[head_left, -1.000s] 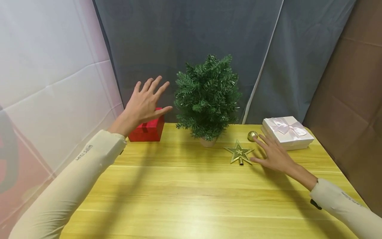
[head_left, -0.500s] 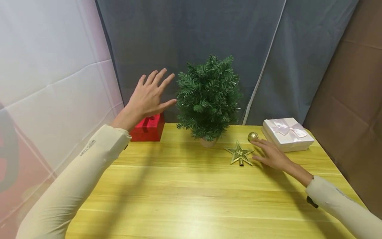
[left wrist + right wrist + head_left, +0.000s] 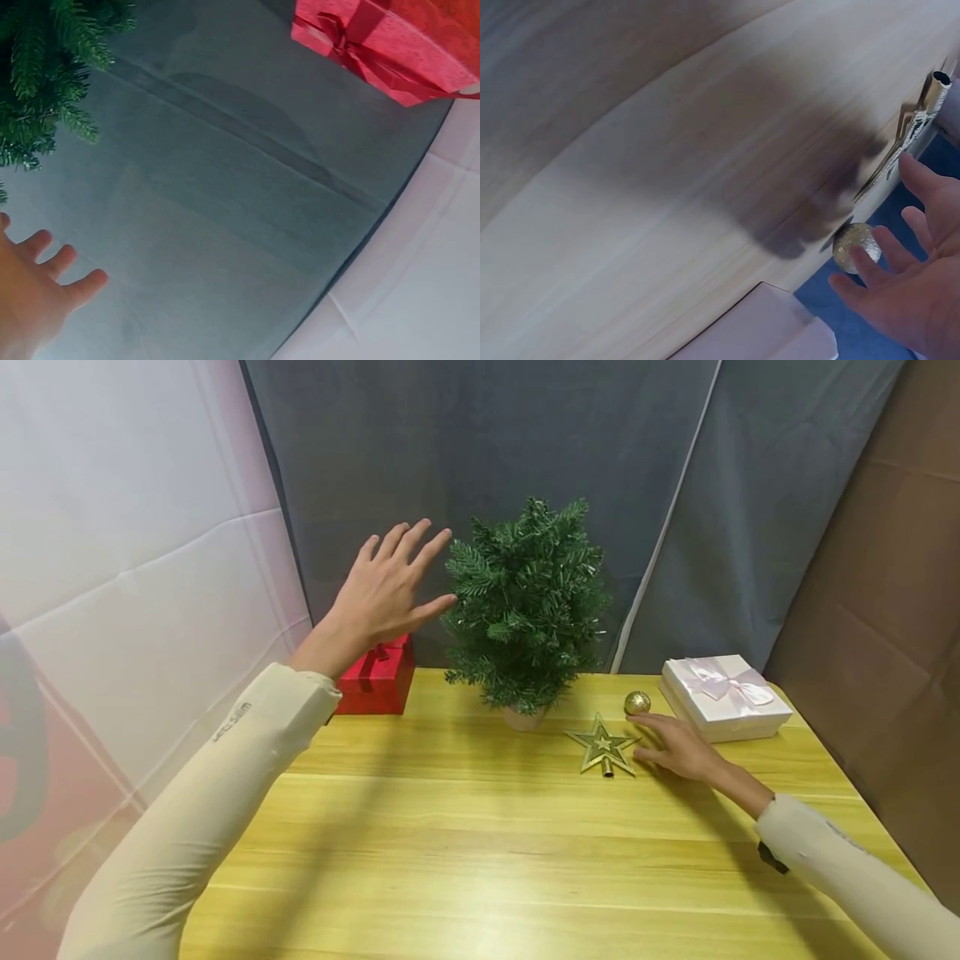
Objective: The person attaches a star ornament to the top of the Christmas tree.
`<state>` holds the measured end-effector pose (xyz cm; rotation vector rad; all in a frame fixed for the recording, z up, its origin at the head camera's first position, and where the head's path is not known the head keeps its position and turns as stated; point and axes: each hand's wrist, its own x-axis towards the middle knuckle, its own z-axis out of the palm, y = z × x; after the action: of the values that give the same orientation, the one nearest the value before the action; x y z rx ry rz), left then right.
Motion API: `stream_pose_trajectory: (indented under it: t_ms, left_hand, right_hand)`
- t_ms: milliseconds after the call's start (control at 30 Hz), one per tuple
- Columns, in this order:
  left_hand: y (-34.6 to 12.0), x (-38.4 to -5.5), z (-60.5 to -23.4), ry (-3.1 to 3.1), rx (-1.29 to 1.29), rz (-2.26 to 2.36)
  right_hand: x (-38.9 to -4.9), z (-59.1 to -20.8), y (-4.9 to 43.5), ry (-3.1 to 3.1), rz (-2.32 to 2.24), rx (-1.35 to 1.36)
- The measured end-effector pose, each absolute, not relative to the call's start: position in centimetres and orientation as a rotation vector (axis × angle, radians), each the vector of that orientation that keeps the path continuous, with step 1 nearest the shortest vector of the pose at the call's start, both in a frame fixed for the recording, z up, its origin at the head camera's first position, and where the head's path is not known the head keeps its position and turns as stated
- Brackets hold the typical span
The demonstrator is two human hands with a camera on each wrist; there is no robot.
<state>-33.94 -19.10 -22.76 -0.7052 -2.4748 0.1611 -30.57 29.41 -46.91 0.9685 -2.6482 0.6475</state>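
Observation:
A small green artificial Christmas tree [image 3: 528, 610] stands at the back of the table. My left hand [image 3: 390, 589] is raised at its left side, fingers spread and holding nothing; whether the thumb touches the branches I cannot tell. On the right, my right hand [image 3: 677, 747] hovers low over the table with loose fingers and nothing in its grasp. A gold star tree topper [image 3: 603, 745] lies flat just left of that hand. Close beyond its fingertips sits a gold glitter ball [image 3: 637, 702], which also shows behind the fingers in the right wrist view.
Behind my left forearm stands a red gift box [image 3: 378, 681] with a ribbon, partly covered. A white gift box [image 3: 726, 693] with a pale bow sits at the back right. Grey curtain [image 3: 360, 452] hangs behind the wooden table [image 3: 450, 827].
My left hand has moved up and to the right, closer to the tree. My right hand has shifted slightly left, and its fingers have drawn closer together. The star and ball stay put.

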Motion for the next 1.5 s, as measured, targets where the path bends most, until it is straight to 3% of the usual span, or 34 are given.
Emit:
stream_pose_trajectory:
  t_ms: [567, 1500]
  left_hand:
    - [-16.6, -34.8, -21.7, -2.465, -0.761, -0.066]
    - [-14.2, -36.6, -20.5, -2.5, -0.882, -0.849]
  right_hand:
    - [-31.4, -47.4, 29.0, -2.707, 0.67, 0.933]
    - [-31.8, -47.6, 28.1, -2.734, 0.637, 1.026]
